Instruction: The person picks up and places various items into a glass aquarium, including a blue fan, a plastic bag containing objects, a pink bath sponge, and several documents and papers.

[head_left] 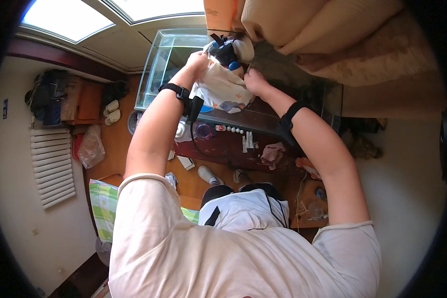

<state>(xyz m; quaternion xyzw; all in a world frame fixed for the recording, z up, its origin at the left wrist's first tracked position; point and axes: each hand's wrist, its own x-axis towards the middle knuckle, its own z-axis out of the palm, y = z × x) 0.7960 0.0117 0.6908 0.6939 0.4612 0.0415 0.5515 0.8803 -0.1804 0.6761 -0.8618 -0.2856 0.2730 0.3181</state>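
A white piece of fabric or a soft bag [217,84] with orange and grey printed shapes is stretched out over the glass tank. My left hand [198,60] is closed on its upper left edge. At its right edge, my right hand [255,82] is closed with the fingers curled, gripping the same piece. Just beyond the fabric are a black bundle with straps [223,51], a round blue thing [234,65] and a pale rounded thing [244,49]; what these are, I cannot tell. Part of a blue item shows under the fabric's lower edge.
The glass tank [154,69] stands by the window, under a beige curtain [328,35]. Below it, a dark red ledge [211,149] carries a purple-rimmed cup [203,131], several small white items and a pink cloth [272,155]. A black cable hangs from my left wrist strap [181,93].
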